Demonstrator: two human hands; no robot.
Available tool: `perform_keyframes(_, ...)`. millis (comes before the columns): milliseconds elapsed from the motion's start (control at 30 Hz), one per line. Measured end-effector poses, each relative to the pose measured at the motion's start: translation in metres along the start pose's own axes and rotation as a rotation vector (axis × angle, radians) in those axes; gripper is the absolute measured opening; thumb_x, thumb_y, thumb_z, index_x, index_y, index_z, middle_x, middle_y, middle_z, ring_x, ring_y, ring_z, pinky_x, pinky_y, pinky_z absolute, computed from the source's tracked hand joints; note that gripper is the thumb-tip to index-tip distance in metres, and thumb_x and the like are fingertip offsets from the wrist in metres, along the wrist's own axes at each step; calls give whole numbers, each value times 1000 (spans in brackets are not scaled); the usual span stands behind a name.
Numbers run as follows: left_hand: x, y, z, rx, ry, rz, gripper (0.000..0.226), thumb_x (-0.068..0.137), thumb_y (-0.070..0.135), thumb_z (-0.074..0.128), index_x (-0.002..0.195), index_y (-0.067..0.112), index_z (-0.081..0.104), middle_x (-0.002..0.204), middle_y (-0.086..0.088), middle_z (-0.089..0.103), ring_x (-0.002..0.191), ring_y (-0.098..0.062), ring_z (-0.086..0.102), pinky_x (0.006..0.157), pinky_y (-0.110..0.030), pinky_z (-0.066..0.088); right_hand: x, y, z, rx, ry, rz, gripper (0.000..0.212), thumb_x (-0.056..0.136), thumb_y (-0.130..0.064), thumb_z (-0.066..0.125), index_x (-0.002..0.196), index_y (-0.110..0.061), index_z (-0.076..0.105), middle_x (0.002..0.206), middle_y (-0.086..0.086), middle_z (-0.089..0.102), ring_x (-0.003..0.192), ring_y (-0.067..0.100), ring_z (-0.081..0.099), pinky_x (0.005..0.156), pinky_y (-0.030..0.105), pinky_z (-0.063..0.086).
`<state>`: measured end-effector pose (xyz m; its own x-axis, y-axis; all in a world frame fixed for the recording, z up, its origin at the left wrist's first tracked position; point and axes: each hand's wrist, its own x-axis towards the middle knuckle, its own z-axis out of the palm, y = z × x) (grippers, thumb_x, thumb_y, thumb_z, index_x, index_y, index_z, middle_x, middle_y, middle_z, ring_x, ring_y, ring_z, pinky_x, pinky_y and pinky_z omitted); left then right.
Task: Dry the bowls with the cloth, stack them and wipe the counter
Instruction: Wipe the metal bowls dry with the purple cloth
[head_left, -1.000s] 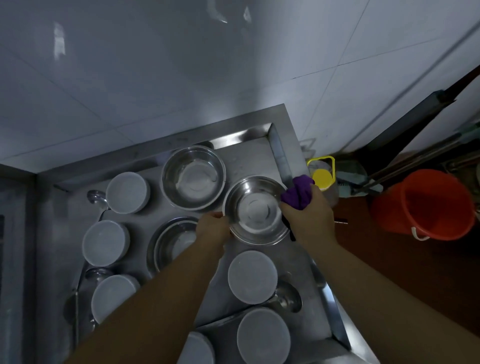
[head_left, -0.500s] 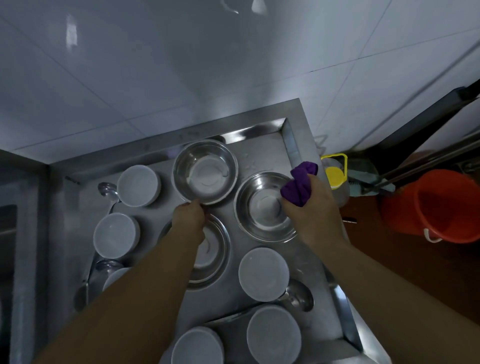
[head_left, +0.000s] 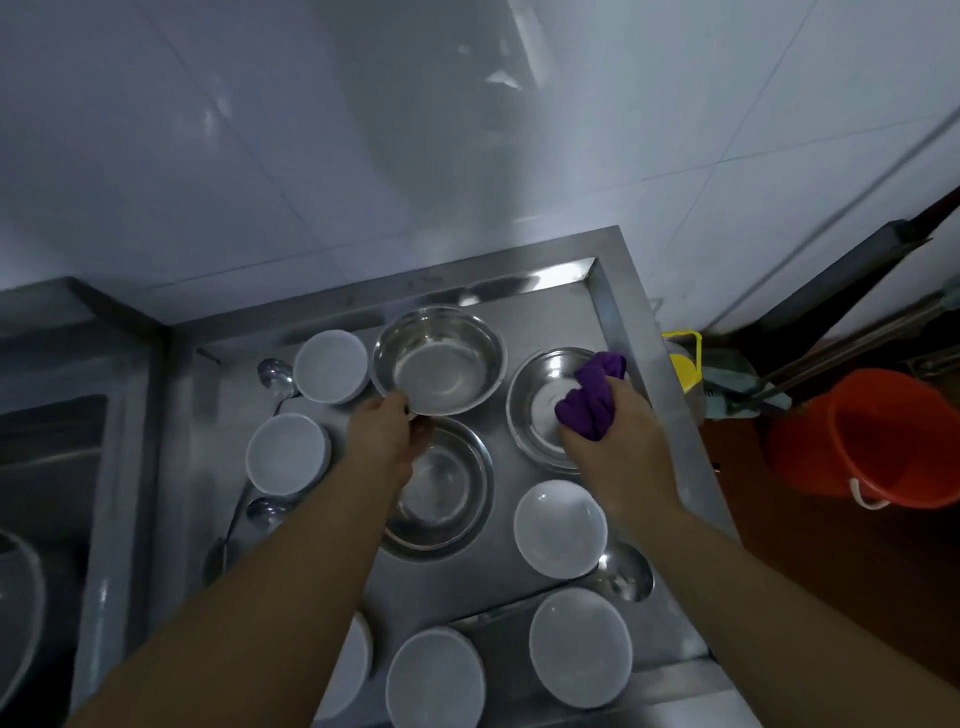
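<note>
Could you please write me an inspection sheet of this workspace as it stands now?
Surface: steel counter with a raised rim, against a tiled wall.
Job's things: three steel bowls, unstacked; six white bowls, upside down; purple cloth over the right steel bowl.
Clutter: ladles lying among the bowls.
Hands: left hand grips the rim of the far steel bowl; right hand holds the cloth.
Cables: nothing seen.
Surroundings: orange bucket and yellow-capped jug on the floor to the right; sink to the left.
</note>
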<state>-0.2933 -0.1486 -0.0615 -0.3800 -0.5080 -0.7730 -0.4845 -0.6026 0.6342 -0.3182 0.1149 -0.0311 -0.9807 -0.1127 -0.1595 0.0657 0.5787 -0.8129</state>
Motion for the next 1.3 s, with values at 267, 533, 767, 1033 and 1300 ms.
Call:
perform_keyframes(267, -73, 9, -80, -45, -118, 112, 17, 101, 4, 59, 117, 0, 63, 111, -25, 72, 100, -36, 73, 83, -45, 64, -69, -66, 23, 51, -68, -129, 30, 80, -39, 80, 94, -39, 53, 88, -11, 56, 74, 7, 56, 64, 17, 41)
perform_keyframes(533, -128, 9, -188, -63, -263, 127, 20, 101, 11, 59, 118, 0, 60, 117, -25, 73, 95, -31, 77, 77, -41, 64, -143, -165, 50, -30, -185, -394, 31, 81, -35, 77, 101, -36, 54, 83, -8, 59, 76, 8, 59, 67, 26, 51)
perform_keyframes(767, -204, 24, -257, -135, -564, 161, 21, 90, 18, 68, 104, 15, 83, 107, -15, 78, 91, -25, 76, 86, -40, 64, -200, -233, 82, -114, -313, -602, 51, 81, -38, 77, 129, -40, 59, 111, -22, 61, 97, -11, 54, 88, 5, 38)
perform_keyframes(1033, -240, 39, -303, -85, -808, 234, 54, 92, 29, 72, 140, 6, 64, 137, -27, 65, 117, -32, 66, 109, -49, 53, -249, -260, 88, -281, -341, -661, 51, 91, -47, 62, 140, -40, 49, 137, -16, 52, 126, 10, 46, 110, 33, 40)
perform_keyframes(1300, -255, 38, -309, -94, -857, 226, 46, 83, 21, 77, 128, 14, 73, 127, -25, 70, 110, -35, 72, 90, -54, 60, -248, -278, 59, -540, -334, -929, 48, 93, -21, 71, 140, -20, 65, 147, 4, 61, 133, 27, 55, 117, 35, 39)
